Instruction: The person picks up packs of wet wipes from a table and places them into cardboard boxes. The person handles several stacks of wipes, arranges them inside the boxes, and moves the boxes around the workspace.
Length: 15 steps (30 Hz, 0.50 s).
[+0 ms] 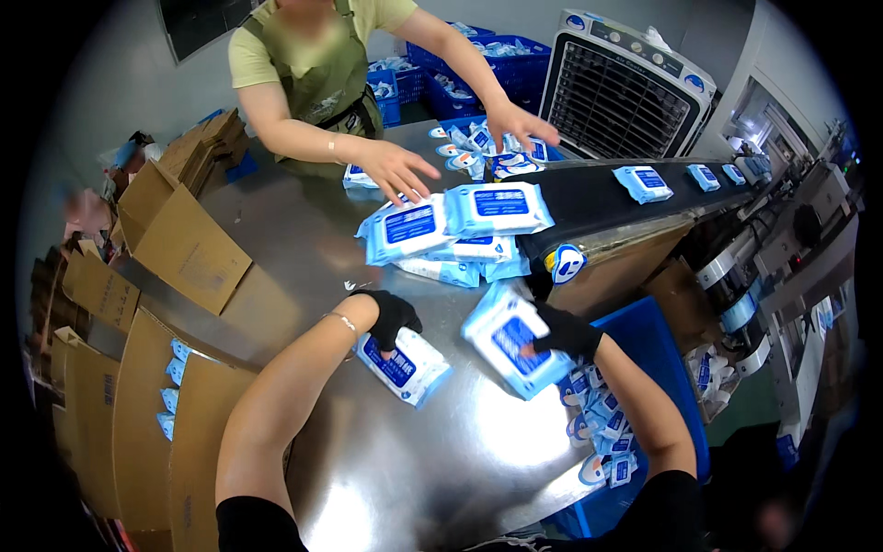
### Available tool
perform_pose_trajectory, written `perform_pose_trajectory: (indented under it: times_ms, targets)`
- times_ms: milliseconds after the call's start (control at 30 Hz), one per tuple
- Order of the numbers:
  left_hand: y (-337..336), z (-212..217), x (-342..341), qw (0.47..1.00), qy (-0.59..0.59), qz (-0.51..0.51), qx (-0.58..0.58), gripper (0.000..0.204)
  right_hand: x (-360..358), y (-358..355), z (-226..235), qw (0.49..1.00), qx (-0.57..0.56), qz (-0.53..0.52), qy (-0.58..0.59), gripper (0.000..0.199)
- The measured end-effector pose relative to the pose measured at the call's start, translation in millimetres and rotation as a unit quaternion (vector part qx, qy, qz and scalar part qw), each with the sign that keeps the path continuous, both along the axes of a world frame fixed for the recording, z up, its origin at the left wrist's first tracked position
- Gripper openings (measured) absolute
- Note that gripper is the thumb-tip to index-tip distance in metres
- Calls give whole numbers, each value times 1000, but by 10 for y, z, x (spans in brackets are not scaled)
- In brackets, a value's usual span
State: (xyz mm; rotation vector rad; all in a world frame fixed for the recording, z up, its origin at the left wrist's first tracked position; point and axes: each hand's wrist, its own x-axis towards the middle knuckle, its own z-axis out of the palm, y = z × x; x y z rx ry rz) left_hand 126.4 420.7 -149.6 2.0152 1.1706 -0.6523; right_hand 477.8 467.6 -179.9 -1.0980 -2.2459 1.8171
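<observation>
My left hand [390, 316], in a black glove, grips one end of a light blue wet-wipe pack [405, 365] lying on the steel table [441, 460]. In my gloved right hand [567, 333] is a second blue wipe pack [509, 342], tilted just above the table's right edge. A heap of the same packs [460, 230] lies at the end of the black conveyor belt [607, 198]. Across the table a person in a yellow shirt and green apron reaches both bare hands [397, 170] toward that heap.
Flat and open cardboard boxes [175, 239] stand along the left. A blue crate [644, 368] with small lids sits at my right. Several packs ride the belt [644, 182]. A white air cooler [625, 92] and blue crates [501, 60] stand behind.
</observation>
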Motion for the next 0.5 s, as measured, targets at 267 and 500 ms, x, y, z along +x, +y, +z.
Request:
perform_pose_trajectory:
  times_ms: [267,500]
  targets:
    - [-242,569,-466,865,-348,360,-20,80,-76,-907,673,790,401,445,-129,46]
    - [-966,-231,-413,676,-500,514,-172,64,890,-1574,86,937,-187,-253,154,64]
